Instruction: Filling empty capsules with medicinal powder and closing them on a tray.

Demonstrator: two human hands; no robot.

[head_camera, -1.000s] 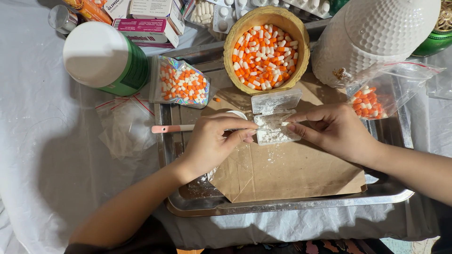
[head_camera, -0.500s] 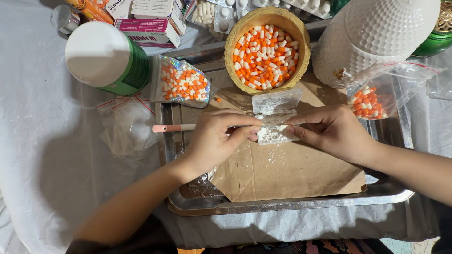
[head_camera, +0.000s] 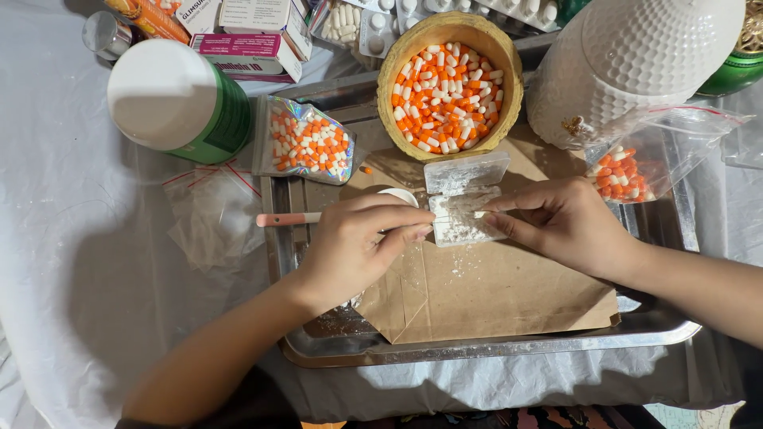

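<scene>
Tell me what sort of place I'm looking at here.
Probably a makeshift home worktable for filling capsules, not a lab: a white cloth under a metal tray, a wooden bowl of orange-and-white capsules, and medicine boxes with blister packs along the back.

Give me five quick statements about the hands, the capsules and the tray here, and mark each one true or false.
1. Both hands touch the small clear tray of white powder. True: the left hand and the right hand meet at it.
2. The wooden bowl holds blue capsules. False: they are orange and white.
3. The brown paper lies on the metal tray. True.
4. The green bottle lies inside the metal tray. False: it lies on the white cloth, left of the tray.
5. The right hand holds the clear bag of capsules. False: that bag lies apart, beyond the hand.
</scene>
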